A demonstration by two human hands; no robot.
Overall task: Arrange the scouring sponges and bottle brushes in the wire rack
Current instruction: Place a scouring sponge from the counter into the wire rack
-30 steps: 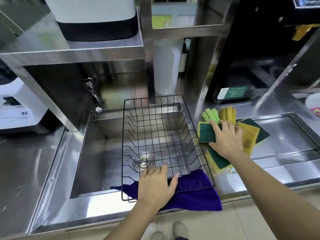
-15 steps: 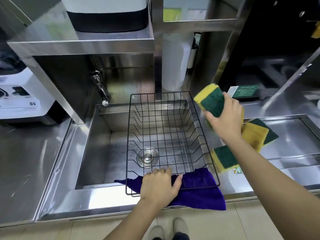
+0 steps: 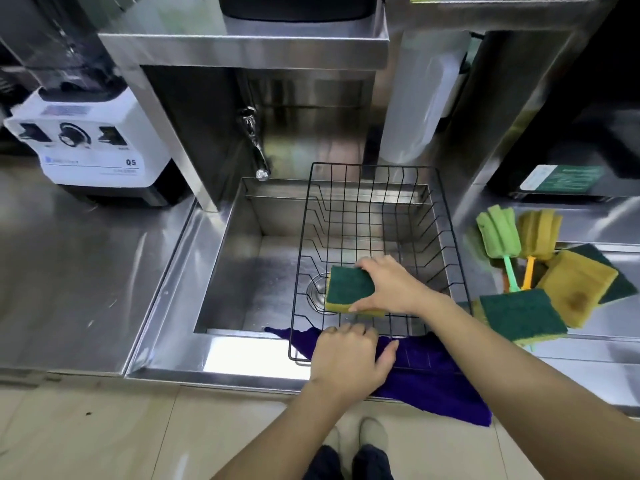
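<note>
A black wire rack (image 3: 377, 209) sits over the right half of the steel sink. My right hand (image 3: 394, 285) holds a green-and-yellow scouring sponge (image 3: 349, 287) low inside the rack, near its front left. My left hand (image 3: 349, 358) presses on the rack's front rim and the purple cloth (image 3: 436, 375) under it. On the counter to the right lie more sponges: one green side up (image 3: 519, 315), one yellow side up (image 3: 576, 285), one mostly hidden (image 3: 620, 282). Two bottle brushes lie there too, a green one (image 3: 498, 233) and a yellow-orange one (image 3: 538, 232).
A tap (image 3: 254, 143) hangs over the sink's back left, and the drain (image 3: 317, 292) shows through the rack. A white blender base (image 3: 90, 147) stands on the left counter. A steel shelf (image 3: 242, 46) overhangs the sink. A black appliance (image 3: 568, 178) is at the back right.
My right hand took a sponge from the pile on the right counter, lifted it over the rack's right edge, and lowered it into the rack. My left hand stayed on the rack's front rim.
</note>
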